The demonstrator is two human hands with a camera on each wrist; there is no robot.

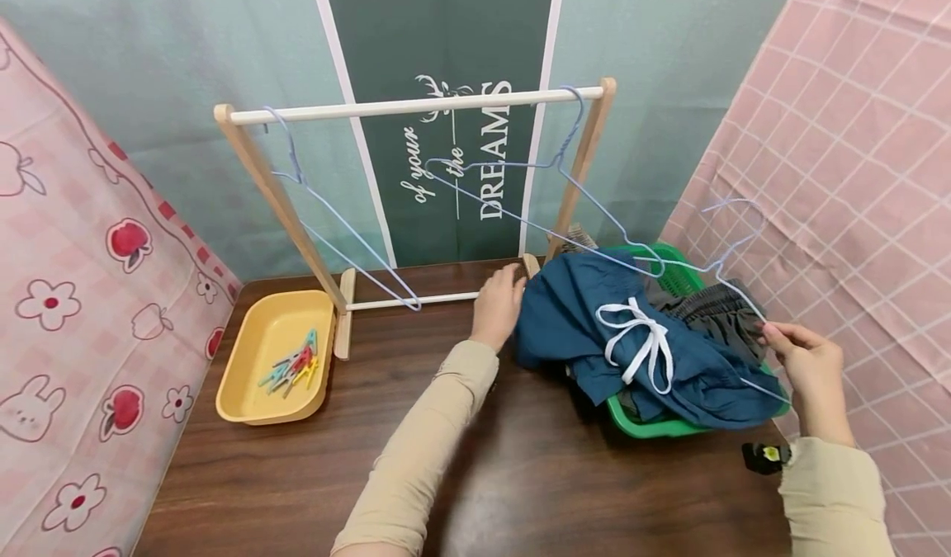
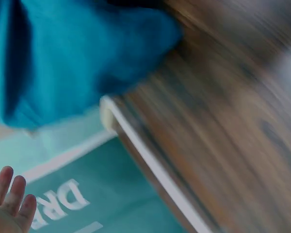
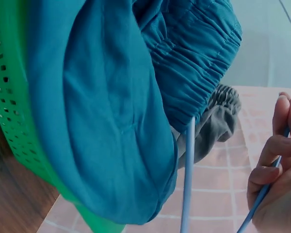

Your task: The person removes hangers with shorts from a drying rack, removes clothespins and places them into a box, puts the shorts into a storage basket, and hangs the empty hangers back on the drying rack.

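Note:
My right hand [image 1: 813, 375] pinches one side of a thin blue wire clothes hanger [image 1: 741, 295], its hook pointing up and to the left. Blue shorts [image 1: 572, 293] with a white drawstring bow lie bunched over the green basket [image 1: 650, 429]. In the right wrist view the hanger's bar [image 3: 188, 174] runs up to the gathered waistband of the shorts, and its end there is hidden. My left hand [image 1: 498, 305] is beside the left edge of the shorts. The left wrist view shows its fingers [image 2: 14, 194] extended and spread, with nothing in them.
A wooden clothes rack [image 1: 416, 107] stands at the back, with a blue hanger [image 1: 349, 227] on the left and another hanger [image 1: 505, 163] on the right. Dark grey clothing [image 1: 724, 318] fills the basket's back. A yellow tray [image 1: 253, 351] with several clothes pegs [image 1: 293, 367] is at left.

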